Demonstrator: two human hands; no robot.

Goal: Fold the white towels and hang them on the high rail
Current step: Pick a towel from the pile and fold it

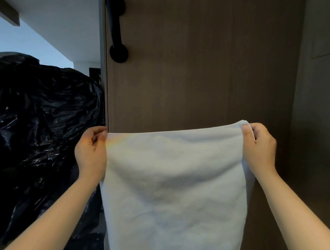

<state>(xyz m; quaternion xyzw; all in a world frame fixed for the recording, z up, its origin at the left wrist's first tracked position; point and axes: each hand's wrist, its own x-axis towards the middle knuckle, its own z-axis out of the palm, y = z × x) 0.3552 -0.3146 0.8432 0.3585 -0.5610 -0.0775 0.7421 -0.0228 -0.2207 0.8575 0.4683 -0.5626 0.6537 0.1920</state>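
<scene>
On my far left a black bag (35, 132) bulges high, close beside my left forearm, so I have little room to swing out that way. My left hand (90, 150) pinches the top left corner of the towel (175, 182) between thumb and curled fingers, right at the edge of the wooden panel (195, 65). Above it a black handle (116, 27) runs vertically on the panel; I see no high rail from here.

The towel hangs flat from its taut top edge, in front of the panel and in the air between my hands, its lower end out of view. My right hand (258, 146) grips the top right corner, fingers curled round what look like bunched layers.

I judge the fold only begun or part done, and the hanging not yet started. Other towels are not in view. The room above the towel is open up the panel; a dark wall (324, 115) closes in near my right hand.
</scene>
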